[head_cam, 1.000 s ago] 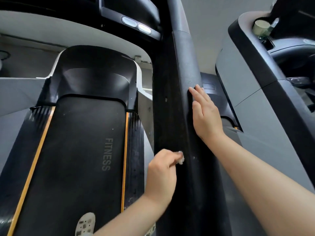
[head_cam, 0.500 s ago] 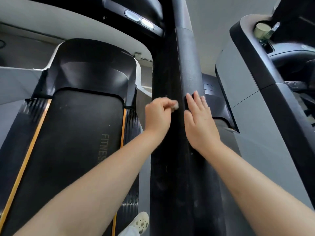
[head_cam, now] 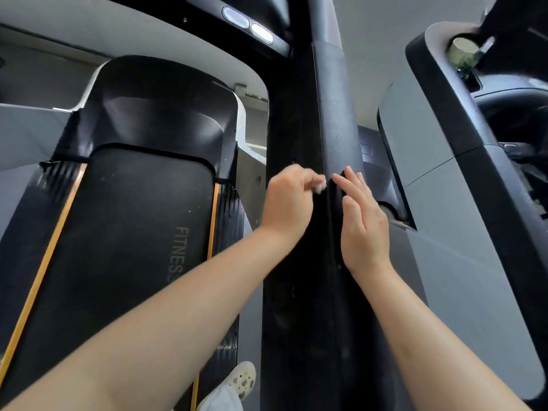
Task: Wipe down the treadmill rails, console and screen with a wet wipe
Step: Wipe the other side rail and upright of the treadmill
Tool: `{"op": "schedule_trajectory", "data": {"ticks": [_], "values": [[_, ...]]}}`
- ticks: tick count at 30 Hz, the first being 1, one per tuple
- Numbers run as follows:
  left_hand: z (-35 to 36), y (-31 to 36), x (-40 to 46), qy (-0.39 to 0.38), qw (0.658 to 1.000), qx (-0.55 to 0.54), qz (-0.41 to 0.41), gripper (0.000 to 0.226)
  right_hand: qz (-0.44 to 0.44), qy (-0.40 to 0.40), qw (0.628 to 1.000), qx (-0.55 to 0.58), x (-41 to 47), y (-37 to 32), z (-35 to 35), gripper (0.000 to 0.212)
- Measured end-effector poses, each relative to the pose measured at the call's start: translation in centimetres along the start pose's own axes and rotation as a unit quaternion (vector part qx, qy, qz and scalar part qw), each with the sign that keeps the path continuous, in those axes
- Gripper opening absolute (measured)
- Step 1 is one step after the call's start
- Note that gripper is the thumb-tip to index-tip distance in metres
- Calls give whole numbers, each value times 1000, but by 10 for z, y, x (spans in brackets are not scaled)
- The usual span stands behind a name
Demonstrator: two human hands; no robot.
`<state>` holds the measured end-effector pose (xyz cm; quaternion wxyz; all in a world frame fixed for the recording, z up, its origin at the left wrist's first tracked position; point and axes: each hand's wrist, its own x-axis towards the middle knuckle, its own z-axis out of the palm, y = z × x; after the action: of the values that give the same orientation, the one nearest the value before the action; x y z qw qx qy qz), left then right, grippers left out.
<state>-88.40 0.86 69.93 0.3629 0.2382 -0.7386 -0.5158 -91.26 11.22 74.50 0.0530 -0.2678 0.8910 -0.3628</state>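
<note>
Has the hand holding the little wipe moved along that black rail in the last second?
Yes. The left hand pinching the wipe has slid up the black rail, away from the person, and is now level with the fingertips of the right hand.

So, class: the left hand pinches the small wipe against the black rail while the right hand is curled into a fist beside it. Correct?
Not quite. In the head view the right hand lies flat, fingers straight, on the rail; the left hand does pinch the wipe.

The black treadmill belt carries grey "FITNESS" lettering between orange side stripes, beside a black rail, grey panels and a white perforated shoe.
</note>
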Motion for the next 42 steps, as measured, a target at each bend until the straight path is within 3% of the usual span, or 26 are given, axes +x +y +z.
{"op": "schedule_trajectory", "data": {"ticks": [4,8,13,16,23,27,31,34,38,42], "values": [[1,-2,15,-19,999,-14,-34,22,3,7,1000,13,-2,-1,0,55],[-12,-1,-51,-30,999,-20,2,20,-2,6,1000,10,-4,-1,1,55],[-27,4,-140,-54,998,-28,1,24,-32,-39,986,-160,-5,-2,4,61],[-20,-4,-113,-63,998,-16,-11,28,-63,-54,964,-254,-3,-3,7,64],[-4,-26,1,-33,996,27,-84,23,-52,-73,957,-277,-4,-6,7,64],[-7,-30,-30,-25,994,-4,-109,16,-68,-114,939,-317,2,-10,0,56],[-15,-30,-95,5,997,-8,-83,12,-90,-150,918,-356,38,-22,1,56],[-7,-40,-79,11,996,-20,-82,16,-96,-141,915,-365,51,-26,11,57],[1,-62,-21,-3,983,-25,-182,23,-98,-126,927,-340,50,-23,12,57],[3,-79,-2,1,975,-36,-220,20,-101,-123,927,-341,54,-25,14,58]]}}
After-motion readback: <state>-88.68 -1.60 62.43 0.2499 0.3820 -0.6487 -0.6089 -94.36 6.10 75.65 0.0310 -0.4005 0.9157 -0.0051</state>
